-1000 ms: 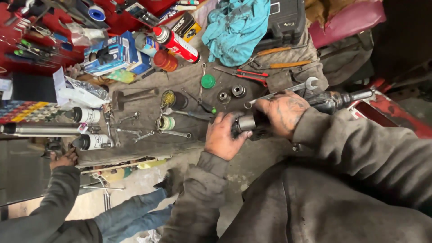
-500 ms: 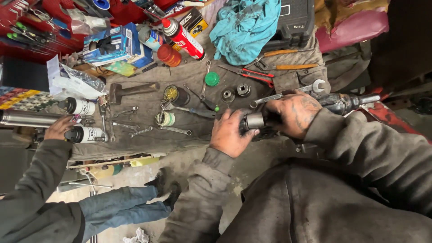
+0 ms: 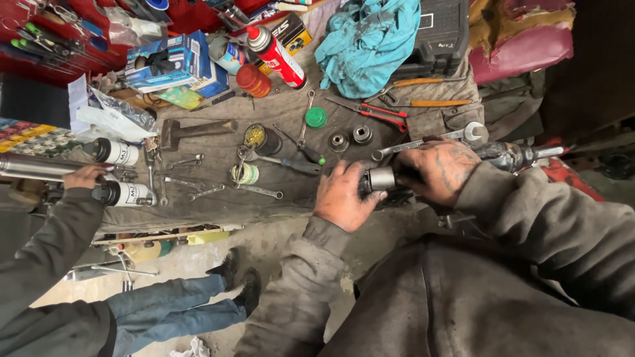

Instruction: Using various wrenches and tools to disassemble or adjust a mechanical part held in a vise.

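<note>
Our left hand (image 3: 345, 196) sits just right of the frame's centre, fingers curled shut around the end of a metal socket (image 3: 381, 178), while our right hand (image 3: 438, 170), immediately to its right, is clamped over the body of a dark, greasy shaft tool (image 3: 509, 157) that runs out toward the right edge; the socket lies between the two hands, touching both. Just above them, on the grey cloth-covered bench (image 3: 218, 205), lie a combination wrench (image 3: 423, 140), two loose sockets (image 3: 350, 137) and red-handled pliers (image 3: 370, 112). Left of the hands are a green-tipped screwdriver (image 3: 291, 162), a small open tin (image 3: 262, 137), several small spanners (image 3: 198, 192) and a hammer (image 3: 192, 129). Higher in the frame rest a crumpled teal rag (image 3: 370, 39), a red spray can (image 3: 276, 56) and a blue carton (image 3: 169, 59), with a dark tool case (image 3: 440, 33) at upper right. At the left edge another person's hand (image 3: 84, 176) rests on a steel tube (image 3: 33, 166) beside black-capped cylinders (image 3: 116, 173), and that person's jeans and shoes show at lower left
</note>
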